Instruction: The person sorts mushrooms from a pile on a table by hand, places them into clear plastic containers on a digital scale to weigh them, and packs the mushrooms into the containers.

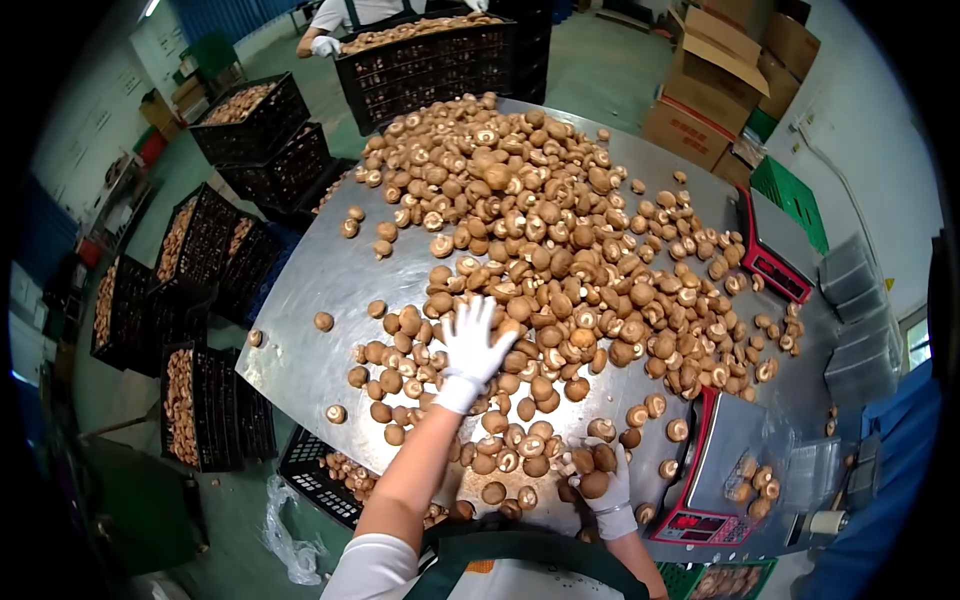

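Observation:
My left hand (468, 345), in a white glove, lies palm down with its fingers spread on the near part of a big heap of brown shiitake mushrooms (540, 225). Its thumb touches a mushroom (508, 328) at its right side. Close to my body, my right hand (614, 500), also gloved in white, is closed around several mushrooms (595, 470); its fingers are partly hidden beneath them. Loose mushrooms (515, 450) lie between the two hands on the metal table (310, 285).
At right are a red scale (715, 470) bearing a clear tray of mushrooms, a second scale (775, 240) and stacked clear trays (860, 340). Black crates (210, 400) of mushrooms stand at left. Across the table, a person in white gloves (325, 45) is at a full crate (430, 70). Cardboard boxes (705, 90) are behind.

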A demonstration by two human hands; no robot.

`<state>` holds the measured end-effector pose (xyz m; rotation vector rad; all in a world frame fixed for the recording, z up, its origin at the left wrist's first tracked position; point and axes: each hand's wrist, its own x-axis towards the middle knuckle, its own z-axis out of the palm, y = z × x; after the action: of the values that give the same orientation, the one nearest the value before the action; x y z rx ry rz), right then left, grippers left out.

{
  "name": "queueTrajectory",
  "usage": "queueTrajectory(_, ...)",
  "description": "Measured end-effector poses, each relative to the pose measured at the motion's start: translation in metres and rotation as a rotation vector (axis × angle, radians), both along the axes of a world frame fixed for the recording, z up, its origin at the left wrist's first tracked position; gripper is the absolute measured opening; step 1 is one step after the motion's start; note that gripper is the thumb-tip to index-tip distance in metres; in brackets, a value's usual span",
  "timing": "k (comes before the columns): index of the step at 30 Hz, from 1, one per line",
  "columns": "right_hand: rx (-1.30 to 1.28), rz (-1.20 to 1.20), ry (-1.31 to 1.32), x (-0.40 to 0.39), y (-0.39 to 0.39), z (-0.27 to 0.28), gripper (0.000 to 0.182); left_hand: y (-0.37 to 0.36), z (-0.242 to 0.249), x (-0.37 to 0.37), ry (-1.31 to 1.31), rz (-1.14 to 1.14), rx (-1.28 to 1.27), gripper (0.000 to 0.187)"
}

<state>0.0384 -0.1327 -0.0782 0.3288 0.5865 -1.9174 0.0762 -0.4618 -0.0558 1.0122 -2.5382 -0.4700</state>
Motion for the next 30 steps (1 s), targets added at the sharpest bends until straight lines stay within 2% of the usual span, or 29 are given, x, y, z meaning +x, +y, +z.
queueTrajectory(1,0.055,-0.01,0.078,0.001,-0.004,0.005,0.059,0.01,0.008,-0.007,-0.047,-0.02,0.032,0.072)
queueTrajectory(2,0.109,-0.022,0.157,0.001,-0.007,0.01,0.057,0.023,0.012,-0.017,-0.058,-0.003,-0.058,0.066)
queueTrajectory(3,0.015,0.016,0.142,-0.001,-0.012,0.018,0.059,0.038,0.001,-0.023,0.071,-0.138,0.048,0.059)
queueTrajectory(6,0.059,-0.023,0.225,-0.003,-0.026,0.031,0.06,0.077,0.01,-0.016,-0.035,-0.295,-0.161,0.046)
queueTrajectory(7,-0.194,-0.023,0.045,-0.008,-0.025,0.027,0.061,0.086,0.016,-0.015,-0.059,-0.338,-0.168,0.043)
queueTrajectory(9,-0.08,-0.073,0.004,-0.011,-0.024,0.019,0.061,0.104,0.014,-0.013,-0.076,-0.416,-0.156,0.039)
queueTrajectory(10,0.027,-0.119,-0.037,-0.012,-0.023,0.018,0.061,0.114,0.014,-0.011,-0.135,-0.473,-0.234,0.041)
queueTrajectory(12,-0.031,-0.06,-0.029,-0.017,-0.023,0.023,0.061,0.132,0.02,0.003,-0.201,-0.706,-0.001,0.044)
queueTrajectory(14,-0.095,-0.08,-0.006,-0.02,-0.019,0.029,0.059,0.14,0.02,0.02,-0.198,-0.854,-0.045,0.047)
queueTrajectory(15,-0.038,-0.086,0.069,-0.024,-0.011,0.019,0.056,0.139,0.022,0.03,-0.081,-0.836,-0.039,0.043)
queueTrajectory(16,-0.038,-0.086,0.063,-0.023,-0.009,0.02,0.056,0.132,0.02,0.037,-0.087,-0.836,-0.037,0.043)
queueTrajectory(18,0.084,-0.344,-0.078,-0.019,-0.002,0.026,0.053,0.106,0.017,0.051,0.274,-0.824,0.14,0.033)
queueTrajectory(19,-0.053,-0.198,0.025,-0.024,0.016,0.003,0.051,0.086,0.033,0.058,0.258,-0.708,0.214,0.027)
queueTrajectory(20,-0.056,-0.201,0.022,-0.026,0.022,-0.012,0.051,0.064,0.05,0.067,0.242,-0.593,0.284,0.021)
queueTrajectory(21,0.025,-0.172,0.186,-0.027,0.027,-0.024,0.05,0.043,0.041,0.079,0.362,-0.445,0.241,0.019)
queueTrajectory(22,-0.014,-0.169,0.09,-0.022,0.019,-0.004,0.05,0.023,0.031,0.093,0.481,-0.297,0.198,0.019)
queueTrajectory(23,-0.049,-0.166,-0.008,-0.017,0.009,0.019,0.05,0.008,0.037,0.105,0.409,-0.12,0.012,0.02)
queueTrajectory(24,0.073,-0.21,0.027,-0.017,0.016,0.0,0.053,-0.015,0.026,0.121,0.399,-0.051,0.036,0.028)
queueTrajectory(26,-0.006,-0.102,-0.039,-0.016,0.0,0.019,0.054,-0.053,0.003,0.141,0.149,0.153,-0.159,0.039)
queueTrajectory(28,-0.26,0.059,0.014,-0.018,-0.004,0.018,0.057,-0.077,-0.023,0.16,-0.023,0.131,-0.089,0.049)
queueTrajectory(30,-0.018,-0.058,-0.076,-0.011,-0.011,0.019,0.057,-0.08,-0.03,0.162,-0.063,0.113,-0.089,0.049)
